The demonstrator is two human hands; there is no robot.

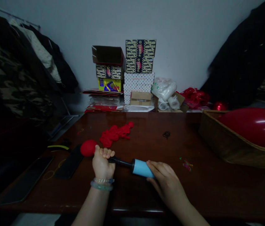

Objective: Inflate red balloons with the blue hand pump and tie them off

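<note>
My left hand [103, 161] is closed around the neck of a small, partly inflated red balloon [88, 148] and the black end of a hand pump. The balloon bulges out to the left of my fist, while its neck is hidden inside my fingers. To the right, the pump's black shaft [124, 163] leads into its light blue barrel [142, 168]. My right hand [166, 180] wraps the barrel's right end, hiding that end. Behind my left hand lies a crumpled bunch of deflated red balloons [114, 134] on the brown table [146, 138].
At left lie two dark phones [27, 179] and a yellow-green strip [58, 147]. Small coloured bands [187, 164] and a black coil [166, 135] lie right of centre. A woven basket [235, 141] holds big red balloons [254, 125]. Stacked boxes [139, 56] stand behind.
</note>
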